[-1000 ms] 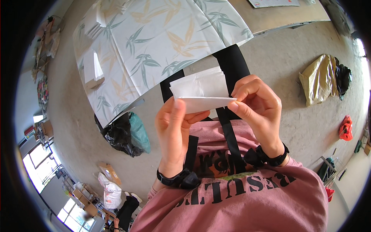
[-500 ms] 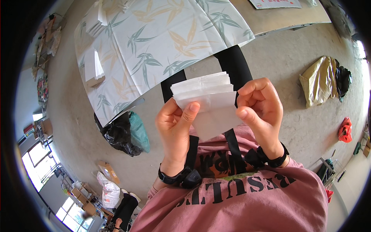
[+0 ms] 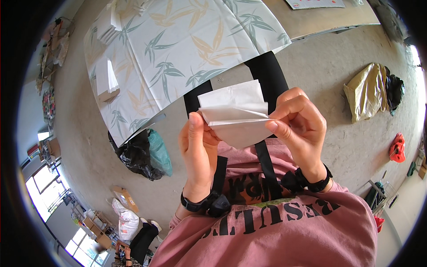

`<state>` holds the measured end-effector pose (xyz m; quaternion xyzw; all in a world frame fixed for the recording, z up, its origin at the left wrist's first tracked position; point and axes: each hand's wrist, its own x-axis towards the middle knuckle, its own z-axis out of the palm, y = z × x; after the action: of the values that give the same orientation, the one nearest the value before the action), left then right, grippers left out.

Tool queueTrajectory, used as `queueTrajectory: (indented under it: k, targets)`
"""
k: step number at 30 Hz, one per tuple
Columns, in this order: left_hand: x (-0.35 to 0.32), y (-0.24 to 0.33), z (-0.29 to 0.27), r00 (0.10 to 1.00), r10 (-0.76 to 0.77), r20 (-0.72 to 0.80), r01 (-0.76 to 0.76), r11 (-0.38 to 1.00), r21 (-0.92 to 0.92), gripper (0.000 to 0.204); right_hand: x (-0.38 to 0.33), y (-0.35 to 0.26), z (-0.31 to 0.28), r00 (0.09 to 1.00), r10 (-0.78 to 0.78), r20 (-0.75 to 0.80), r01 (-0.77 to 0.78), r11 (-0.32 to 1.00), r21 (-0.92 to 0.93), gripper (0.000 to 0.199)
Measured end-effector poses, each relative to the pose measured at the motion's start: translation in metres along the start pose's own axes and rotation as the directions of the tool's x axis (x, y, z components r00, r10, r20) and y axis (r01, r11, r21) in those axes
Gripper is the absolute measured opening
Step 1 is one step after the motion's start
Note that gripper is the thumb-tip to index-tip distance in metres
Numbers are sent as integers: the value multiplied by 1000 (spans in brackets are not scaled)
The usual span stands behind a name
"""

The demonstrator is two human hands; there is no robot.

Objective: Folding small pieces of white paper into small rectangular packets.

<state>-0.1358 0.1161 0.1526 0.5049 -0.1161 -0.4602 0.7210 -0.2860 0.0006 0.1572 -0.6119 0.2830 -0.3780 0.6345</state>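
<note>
Over my lap I hold a small stack of folded white paper sheets (image 3: pixel 238 132), their layers fanned apart at the top. My left hand (image 3: pixel 198 155) supports the stack's left side, with fingers curled behind it and the thumb raised off the front sheet. At the opposite edge, my right hand (image 3: pixel 303 129) pinches a front layer between thumb and forefinger. The front sheets bow toward me, while one flat sheet stands up behind them. How many layers the right hand grips cannot be made out.
Ahead is a table with a leaf-patterned cloth (image 3: pixel 178 49), bearing a white paper stack (image 3: pixel 106 76) and another paper pile (image 3: pixel 109 27) at its left. A black bag (image 3: pixel 135 153) lies left on the floor, a gold bag (image 3: pixel 367 91) right. Another person's legs (image 3: pixel 144 238) show lower left.
My left thumb has lifted off the paper's front. My right fingers, apart from the sheets earlier, now pinch their right edge. The front layers have bent toward me, parting from the back sheet.
</note>
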Motion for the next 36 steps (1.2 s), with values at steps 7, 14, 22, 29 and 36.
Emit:
queueTrajectory:
  k: [7, 14, 22, 29, 36]
  targets:
    - [4, 3, 14, 980, -118, -160, 110, 992, -63, 52, -1, 2, -5, 995, -83, 54, 86, 995, -50, 13]
    - [1, 2, 7, 1000, -1, -23, 4, 990, 138, 25, -7, -1, -4, 991, 5, 137, -30, 983, 179, 15]
    - [1, -2, 11, 997, 75, -8, -74, 993, 89, 29, -2, -5, -2, 998, 67, 7, -67, 997, 28, 28]
    - [1, -3, 14, 996, 84, 11, -85, 991, 102, 31, -1, -3, 1, 999, 52, -16, -52, 998, 45, 17]
    - [0, -3, 4, 995, 73, 68, -82, 986, 143, 40, 1, -2, -2, 1000, -4, -21, 4, 1000, -24, 12]
